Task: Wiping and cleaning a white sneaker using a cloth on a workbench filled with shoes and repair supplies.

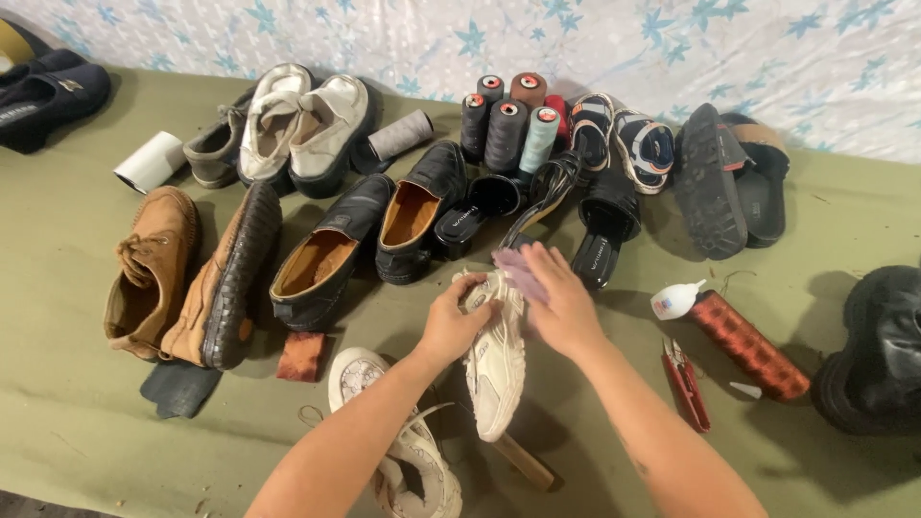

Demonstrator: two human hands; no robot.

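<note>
Cream sneaker held above the olive cloth, centre of view, sole turned partly up, toe toward the viewer. Left hand clamped around the heel end, fingers wrapped over the upper. Right hand pressing a small lilac rag against the same end, fingers closed on the rag, palm against the shoe.

Handling, as a judgement: light shoe, soft fabric or mesh upper that gives under the fingers, rubber sole stiffer and better for purchase. Not fragile, not slippery when dry. Best hold looks like the heel counter or the sole edge; the collar likely to collapse if squeezed. Loose laces apt to snag.

Matching sneaker lying just below the left forearm, laces trailing. Wooden handle poking out beneath the held shoe. Near the right forearm: red snips, copper-red thread cone, small white glue bottle. Farther back, black loafers, tan suede shoes, cluster of thread spools, sandals. Small rust-coloured sanding block left of the hands.
</note>
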